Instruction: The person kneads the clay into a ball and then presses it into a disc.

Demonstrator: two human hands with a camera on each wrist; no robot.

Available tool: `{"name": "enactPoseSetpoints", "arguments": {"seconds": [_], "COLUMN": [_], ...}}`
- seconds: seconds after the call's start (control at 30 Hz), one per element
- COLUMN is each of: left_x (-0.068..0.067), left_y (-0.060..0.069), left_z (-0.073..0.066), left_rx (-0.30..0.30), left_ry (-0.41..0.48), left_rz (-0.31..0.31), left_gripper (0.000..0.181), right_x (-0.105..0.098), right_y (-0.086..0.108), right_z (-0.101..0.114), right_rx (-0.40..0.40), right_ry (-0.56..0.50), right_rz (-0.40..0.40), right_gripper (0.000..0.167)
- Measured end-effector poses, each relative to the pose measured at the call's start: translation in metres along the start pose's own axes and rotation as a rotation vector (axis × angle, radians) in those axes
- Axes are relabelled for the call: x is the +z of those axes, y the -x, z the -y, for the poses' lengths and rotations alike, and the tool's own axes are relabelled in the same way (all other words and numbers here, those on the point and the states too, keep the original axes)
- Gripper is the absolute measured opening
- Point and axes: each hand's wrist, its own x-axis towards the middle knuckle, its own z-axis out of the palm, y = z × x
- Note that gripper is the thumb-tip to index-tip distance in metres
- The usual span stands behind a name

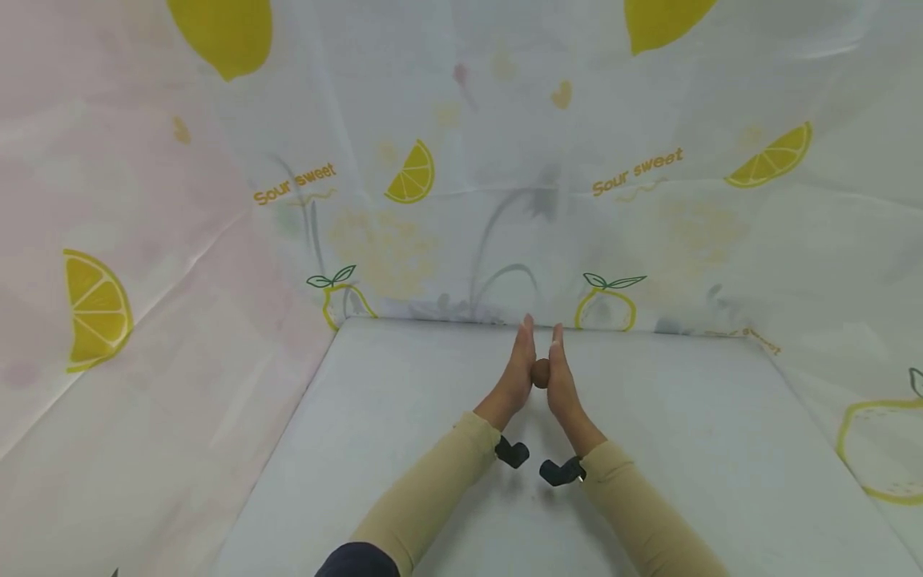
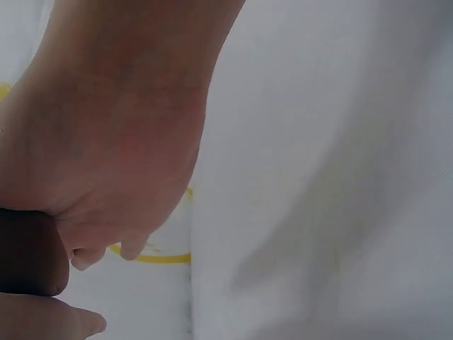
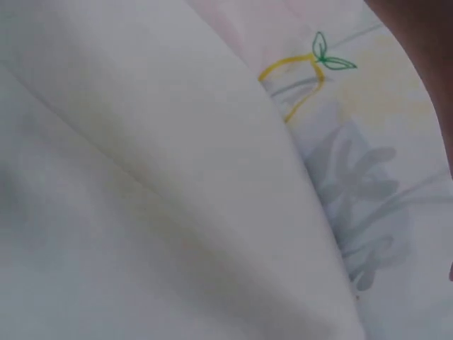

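Note:
Between my two palms sits a brown lump (image 1: 541, 373), round like a ball in the head view; its material cannot be told for sure. My left hand (image 1: 518, 370) presses it from the left with straight fingers pointing away from me. From the other side my right hand (image 1: 562, 377) presses it, its fingers straight too. Both hands are above the white table. In the left wrist view the lump (image 2: 32, 253) looks dark and smooth, below the left hand (image 2: 120, 142). The right wrist view catches only a strip of skin at its right edge.
The white tabletop (image 1: 404, 385) lies under both arms. Behind it and at the sides hangs a pale sheet (image 1: 476, 160) printed with lemons and lettering. A small black device (image 1: 513, 453) sits on the left wrist, another (image 1: 561, 471) on the right.

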Motion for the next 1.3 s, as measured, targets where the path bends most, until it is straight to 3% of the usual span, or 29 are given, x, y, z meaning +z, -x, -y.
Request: {"name": "enactPoseSetpoints", "arguments": {"seconds": [0.27,0.43,0.73,0.83,1.03,1.3], "left_x": [-0.007,-0.012,-0.018,-0.016,-0.009,-0.005], "left_y": [-0.003,-0.004,-0.005,-0.004,-0.003,0.0], "left_z": [0.001,0.003,0.008,0.008,0.004,0.003], "left_rx": [-0.076,-0.135,-0.087,-0.122,-0.224,-0.213], "left_ry": [-0.063,-0.127,-0.167,-0.151,-0.095,-0.129], "left_rz": [-0.141,-0.211,-0.221,-0.236,-0.267,-0.242], "left_gripper": [0.085,0.084,0.081,0.085,0.103,0.114], "right_x": [0.014,0.023,0.031,0.031,0.028,0.024], "right_y": [0.022,0.032,0.04,0.04,0.031,0.022], "right_z": [0.036,0.042,0.054,0.056,0.039,0.032], "right_rx": [-0.021,-0.02,-0.02,-0.012,-0.033,-0.075], "right_ry": [0.031,0.0,0.004,0.012,-0.031,-0.066], "right_rz": [0.053,0.07,0.071,0.07,0.019,-0.058], "right_gripper": [0.057,0.057,0.055,0.056,0.056,0.065]}}
